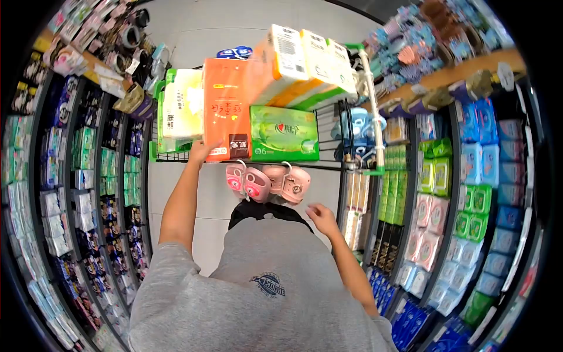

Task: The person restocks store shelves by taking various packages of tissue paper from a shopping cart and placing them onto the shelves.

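Note:
My left hand (pixel 201 151) is closed at the near lower corner of a tall orange tissue pack (pixel 226 111), which stands in a wire shopping cart (pixel 176 156). A green tissue pack (pixel 284 134) lies to its right. Behind that, white, orange and green tissue packs (pixel 290 56) stand upright. At the cart's left end is a yellow-white and green pack (pixel 183 105). Pink children's clogs (pixel 249 182) hang on the near side of the cart. My right hand (pixel 322 219) hangs beside my body, loosely open, with nothing visible in it.
Shelves of small packets (pixel 85 176) line the left side. On the right, shelves hold wet-wipe packs (pixel 472 199) and boxes. Light blue clogs (pixel 356 126) hang at the cart's right end, and dark blue ones (pixel 236 53) at its far side. Pale floor tiles (pixel 193 23) run between.

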Demonstrator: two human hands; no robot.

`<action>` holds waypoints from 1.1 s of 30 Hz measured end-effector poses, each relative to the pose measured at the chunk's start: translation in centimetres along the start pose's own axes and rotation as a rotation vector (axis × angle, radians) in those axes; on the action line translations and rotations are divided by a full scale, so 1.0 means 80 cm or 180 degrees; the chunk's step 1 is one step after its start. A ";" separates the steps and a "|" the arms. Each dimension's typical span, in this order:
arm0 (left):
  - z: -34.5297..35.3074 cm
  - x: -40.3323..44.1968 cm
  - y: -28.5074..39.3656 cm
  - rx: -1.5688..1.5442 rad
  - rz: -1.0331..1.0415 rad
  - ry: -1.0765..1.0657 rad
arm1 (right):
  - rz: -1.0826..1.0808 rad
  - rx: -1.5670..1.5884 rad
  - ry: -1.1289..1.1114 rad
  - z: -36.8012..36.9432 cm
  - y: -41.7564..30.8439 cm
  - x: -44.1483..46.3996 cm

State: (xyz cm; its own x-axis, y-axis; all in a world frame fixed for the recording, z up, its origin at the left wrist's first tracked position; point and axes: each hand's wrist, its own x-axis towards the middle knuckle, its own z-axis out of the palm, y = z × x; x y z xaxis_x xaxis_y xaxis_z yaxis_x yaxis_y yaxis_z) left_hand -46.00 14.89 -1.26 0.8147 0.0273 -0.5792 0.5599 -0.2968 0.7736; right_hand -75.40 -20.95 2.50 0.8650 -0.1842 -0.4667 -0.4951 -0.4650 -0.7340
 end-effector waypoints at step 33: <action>0.024 -0.261 0.027 -0.2162 0.0109 -0.1477 | 0.0091 0.3122 0.0485 0.057 -0.295 0.043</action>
State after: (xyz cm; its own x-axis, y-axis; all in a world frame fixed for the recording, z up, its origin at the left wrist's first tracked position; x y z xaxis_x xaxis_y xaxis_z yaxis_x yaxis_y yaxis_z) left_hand -62.08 11.87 12.04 0.7711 -0.4129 -0.4847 0.6264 0.3559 0.6935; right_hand -61.12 -6.67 16.02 0.8190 -0.3254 -0.4726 -0.3049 0.4510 -0.8388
